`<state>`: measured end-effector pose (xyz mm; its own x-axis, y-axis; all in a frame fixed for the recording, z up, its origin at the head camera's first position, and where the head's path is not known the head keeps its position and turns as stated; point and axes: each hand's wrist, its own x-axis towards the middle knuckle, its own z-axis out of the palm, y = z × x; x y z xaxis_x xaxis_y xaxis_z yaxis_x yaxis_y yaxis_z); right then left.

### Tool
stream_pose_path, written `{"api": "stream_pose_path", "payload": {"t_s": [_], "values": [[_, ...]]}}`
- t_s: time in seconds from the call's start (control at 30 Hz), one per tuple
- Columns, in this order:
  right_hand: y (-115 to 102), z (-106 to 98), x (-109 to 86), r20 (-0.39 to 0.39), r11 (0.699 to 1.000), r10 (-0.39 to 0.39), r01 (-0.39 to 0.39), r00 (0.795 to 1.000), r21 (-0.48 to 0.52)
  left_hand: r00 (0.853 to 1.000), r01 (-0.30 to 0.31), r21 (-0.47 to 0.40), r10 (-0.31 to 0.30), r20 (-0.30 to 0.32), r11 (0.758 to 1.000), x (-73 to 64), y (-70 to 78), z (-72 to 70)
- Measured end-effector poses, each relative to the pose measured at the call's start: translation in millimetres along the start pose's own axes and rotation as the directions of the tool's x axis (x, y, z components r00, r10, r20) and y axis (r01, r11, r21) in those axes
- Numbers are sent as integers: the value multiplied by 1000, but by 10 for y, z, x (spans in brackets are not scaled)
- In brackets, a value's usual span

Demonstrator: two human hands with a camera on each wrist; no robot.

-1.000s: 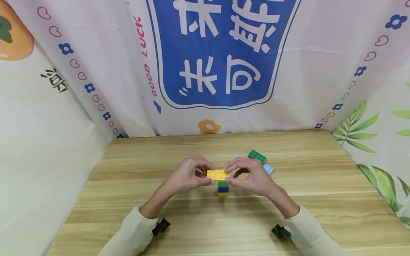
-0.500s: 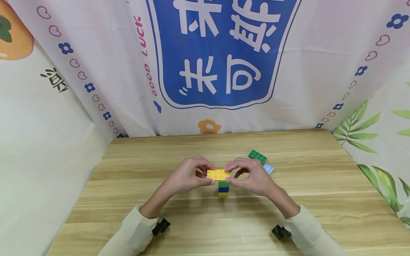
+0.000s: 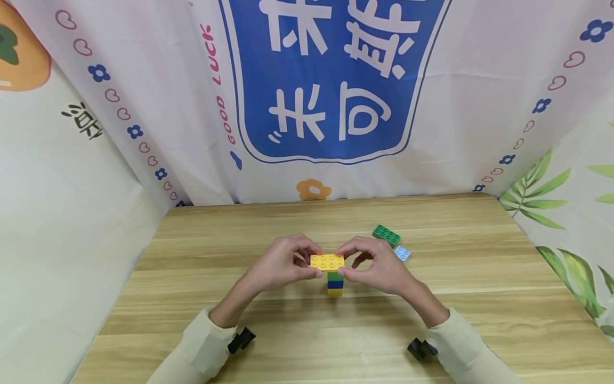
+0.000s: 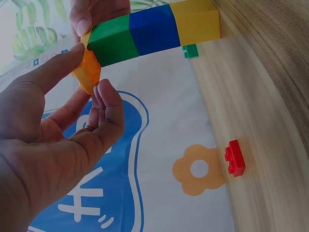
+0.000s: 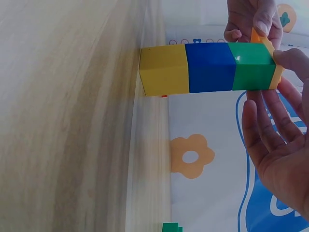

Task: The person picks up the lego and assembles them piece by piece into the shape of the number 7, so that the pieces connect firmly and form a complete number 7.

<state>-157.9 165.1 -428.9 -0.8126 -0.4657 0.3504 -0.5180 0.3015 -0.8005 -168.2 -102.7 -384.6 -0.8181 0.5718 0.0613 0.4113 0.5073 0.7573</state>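
Observation:
A thin yellow-orange building brick (image 3: pixel 327 261) with studs on top lies across an upright stack. Beneath it come a green block (image 3: pixel 335 276), a blue block (image 3: pixel 335 285) and a yellow block (image 3: pixel 334 293) standing on the table. My left hand (image 3: pixel 285 261) pinches the thin brick's left end between thumb and fingers. At its right end, above the stack, my right hand (image 3: pixel 374 264) pinches it too. The right wrist view shows the thin brick (image 5: pixel 260 41) jutting past the stack toward the left hand, its other end roughly level with the green block (image 5: pixel 252 66).
Behind my right hand lie a green eight-stud brick (image 3: pixel 386 235) and a small light-blue brick (image 3: pixel 402 253) on the wooden table (image 3: pixel 216 229). A red brick (image 4: pixel 235 158) appears toward the back in the left wrist view. Printed cloth (image 3: pixel 268 181) hangs behind the table.

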Motion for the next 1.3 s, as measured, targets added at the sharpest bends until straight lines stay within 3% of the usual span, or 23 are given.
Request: {"api": "stream_pose_path", "payload": {"t_s": [0.3, 0.57, 0.7, 1.0, 1.17, 1.3], "values": [[5, -19, -5, 8, 1000, 14, -13, 1000, -17, 999, -21, -9, 21, 37, 1000, 14, -40, -28], [5, -27, 1, 16, 999, 22, -22, 1000, -39, 990, -49, 20, 45, 134, 999, 38, -172, -207], [2, -30, 2, 17, 999, 26, -25, 1000, -42, 991, -46, 91, 33, 133, 995, 129, -367, -298], [6, -21, -1, 12, 997, 38, -37, 999, -66, 994, 51, 81, -58, 89, 995, 343, -937, -458], [7, -24, -2, 9, 997, 42, -42, 999, -67, 994, 75, 84, -81, 68, 994, 423, -1154, -438], [6, -24, -3, 14, 998, 47, -46, 999, -49, 995, 89, 122, -95, 43, 988, 470, -1246, -362]]}}
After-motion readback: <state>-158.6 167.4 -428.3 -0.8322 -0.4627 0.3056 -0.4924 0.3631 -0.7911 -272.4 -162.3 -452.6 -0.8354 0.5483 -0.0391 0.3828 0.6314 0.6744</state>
